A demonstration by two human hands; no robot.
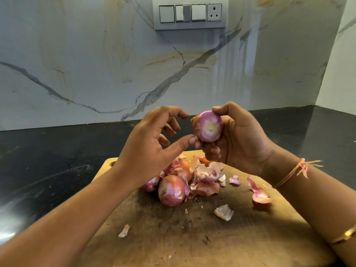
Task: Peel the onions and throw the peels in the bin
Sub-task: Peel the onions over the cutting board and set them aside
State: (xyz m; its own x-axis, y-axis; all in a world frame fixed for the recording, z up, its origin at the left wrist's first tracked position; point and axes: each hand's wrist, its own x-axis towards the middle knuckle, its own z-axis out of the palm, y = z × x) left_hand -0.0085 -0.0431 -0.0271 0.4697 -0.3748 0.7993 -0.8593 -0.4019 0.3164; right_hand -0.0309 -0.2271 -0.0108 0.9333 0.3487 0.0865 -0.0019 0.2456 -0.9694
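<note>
One red onion (pixel 209 128) sits in the curled grip of the right hand (pixel 240 139), raised above a wooden cutting board (pixel 212 243). The thumb presses on its top and the fingers (pixel 212 152) wrap beneath it. The left hand (pixel 152 141) holds nothing; its fingers are spread and loosely bent beside the onion, and the tip of its thumb (pixel 185 143) reaches the onion's lower left edge, apparently touching.

On the board, under the hands, lies a whole onion (pixel 171 190) with more partly hidden behind it and the left wrist. It lies against a heap of peels (pixel 207 177). Loose scraps (pixel 261 195) are scattered toward the near and right parts of the board.

The held onion faces the camera with its trimmed end. That end is pale white at the centre, ringed in glossy pink-purple, with a strip of dry brownish skin clinging to its left side.

The board rests on a dark stone counter (pixel 48 160) before a veined marble wall (pixel 96 64) bearing a switch plate (pixel 189 13).
</note>
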